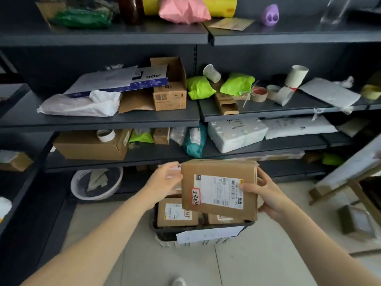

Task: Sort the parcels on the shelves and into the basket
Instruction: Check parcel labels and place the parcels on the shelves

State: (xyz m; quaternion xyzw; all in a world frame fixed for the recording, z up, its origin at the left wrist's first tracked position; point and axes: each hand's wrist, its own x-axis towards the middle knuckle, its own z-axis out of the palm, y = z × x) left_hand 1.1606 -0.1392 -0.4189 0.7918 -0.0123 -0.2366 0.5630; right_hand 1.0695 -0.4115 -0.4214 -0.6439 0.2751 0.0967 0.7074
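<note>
A brown cardboard parcel (218, 188) with a white shipping label and a red-edged sticker hangs above the black basket (165, 230) on the floor. My right hand (268, 195) grips its right edge, thumb on the label. My left hand (165, 180) reaches to the parcel's left edge with fingers fairly straight; whether it touches the box or something behind it is unclear. Two more labelled brown parcels (175, 213) lie in the basket, and a white sheet (208, 234) hangs on its front rim.
Dark metal shelves (103, 120) hold cardboard boxes (169, 96), white mailers (80, 106), green bags (198, 87), tape rolls, paper cups, a foam box (237, 133) and a teal bag (193, 141). A white basin (97, 184) sits under the lowest shelf. A wooden frame (340, 182) leans at right.
</note>
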